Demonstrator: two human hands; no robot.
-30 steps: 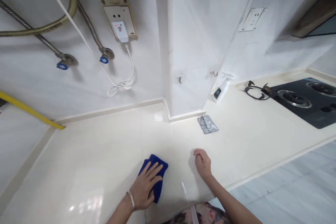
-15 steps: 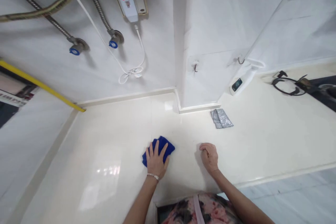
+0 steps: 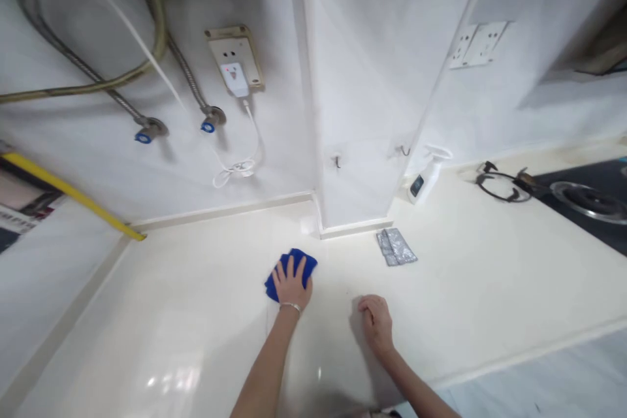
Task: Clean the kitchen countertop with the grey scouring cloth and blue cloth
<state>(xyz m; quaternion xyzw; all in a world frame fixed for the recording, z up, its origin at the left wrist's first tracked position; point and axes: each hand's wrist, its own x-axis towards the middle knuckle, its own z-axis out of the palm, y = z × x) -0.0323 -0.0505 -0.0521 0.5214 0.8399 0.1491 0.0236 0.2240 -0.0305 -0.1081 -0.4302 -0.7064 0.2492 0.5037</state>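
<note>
A folded blue cloth lies on the pale countertop near the wall corner. My left hand, with a bracelet at the wrist, presses on it with spread fingers and holds it against the surface. My right hand rests on the counter to the right, curled into a loose fist, with nothing showing in it. Beyond that fist lies a flat, silvery-grey folded piece, touched by neither hand.
A white spray-bottle-shaped device with a dark display stands by the wall. Farther right are a black ring-shaped pan support and a stove. A plugged-in charger, its white cable and water valves are on the wall.
My left hand has slid the blue cloth forward, closer to the wall. The right fist stays closed on the counter. The camera view has tilted up, bringing more of the stove into sight.
</note>
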